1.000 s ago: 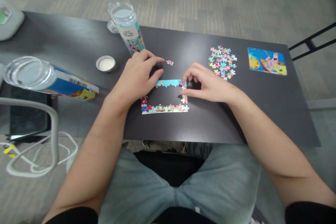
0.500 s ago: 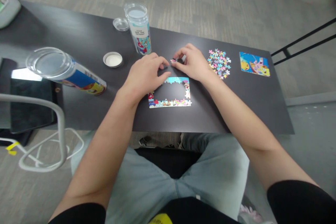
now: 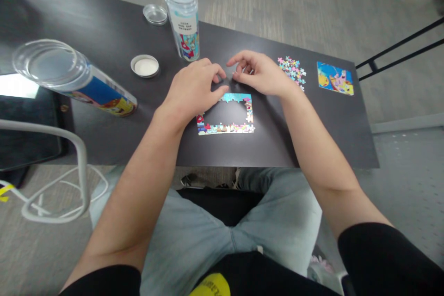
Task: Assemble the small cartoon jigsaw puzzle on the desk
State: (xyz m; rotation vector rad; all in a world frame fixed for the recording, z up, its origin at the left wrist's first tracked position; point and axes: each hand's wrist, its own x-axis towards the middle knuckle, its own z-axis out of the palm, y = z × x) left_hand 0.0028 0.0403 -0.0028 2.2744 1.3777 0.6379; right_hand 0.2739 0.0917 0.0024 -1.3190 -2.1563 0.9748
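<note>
We're over the counter [image 3: 277, 143]: puzzle border [image 3: 227, 128] at centre, left hand [image 3: 196, 84] across its far-left corner, right hand [image 3: 262, 71] just behind its far side! Loose puzzle pieces [image 3: 293, 69] right of that, picture card [image 3: 335, 78] farther right. Behind the left hand, far canister [image 3: 183, 23]; off left, near canister [image 3: 86, 82]!

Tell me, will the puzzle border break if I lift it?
Picked up by one edge, the puzzle border might sag or break apart: it's just narrow jigsaw strips around an open middle. It's probably light, too, because it looks thin.
</note>
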